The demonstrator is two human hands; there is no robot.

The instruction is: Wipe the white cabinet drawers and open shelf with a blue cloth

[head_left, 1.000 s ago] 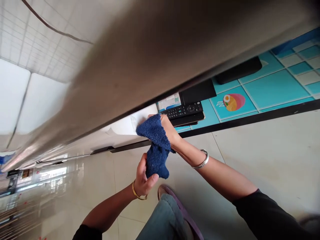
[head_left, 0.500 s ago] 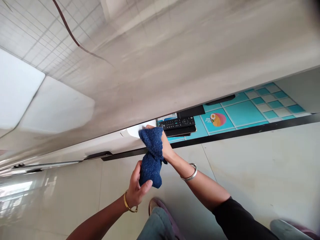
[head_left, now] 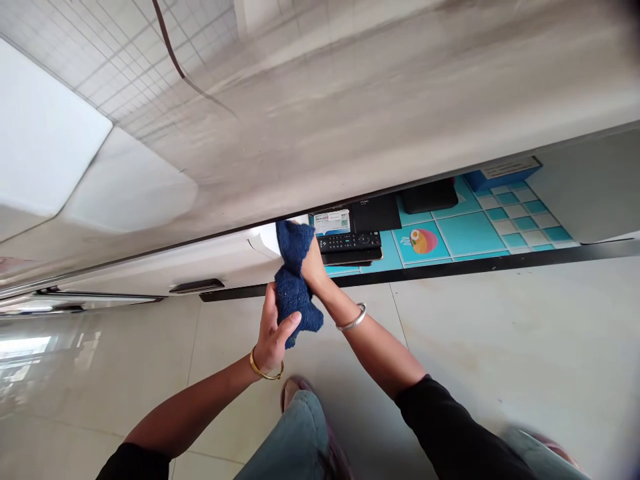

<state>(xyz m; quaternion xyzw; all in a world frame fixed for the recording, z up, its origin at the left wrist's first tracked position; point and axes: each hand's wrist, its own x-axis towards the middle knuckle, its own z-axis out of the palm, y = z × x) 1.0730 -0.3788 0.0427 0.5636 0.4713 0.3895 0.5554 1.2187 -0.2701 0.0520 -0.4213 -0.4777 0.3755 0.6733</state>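
Observation:
A dark blue fluffy cleaning cloth [head_left: 294, 293] stretches between my two hands, bunched and twisted in its middle. My left hand [head_left: 273, 337] grips the lower end, its thumb lying over the front. Beneath the edge of the countertop, my right hand [head_left: 311, 259] has the upper end at the left part of an open compartment; the cloth hides most of its fingers. Close beside my right hand lies a black remote control [head_left: 353, 241], resting on a flat dark object.
The marbled countertop [head_left: 350, 140] overhangs the compartment. Its teal patterned liner [head_left: 475, 233] carries a black flat box [head_left: 377, 212], another black item [head_left: 430, 195] and a blue box [head_left: 503, 173]. A dark-handled white drawer front [head_left: 235, 267] stands left, above the tiled floor [head_left: 475, 327].
Both hands and the cloth have shifted upward in view, with the upper end of the cloth closer under the countertop edge. The view has shifted too, showing more of the compartment.

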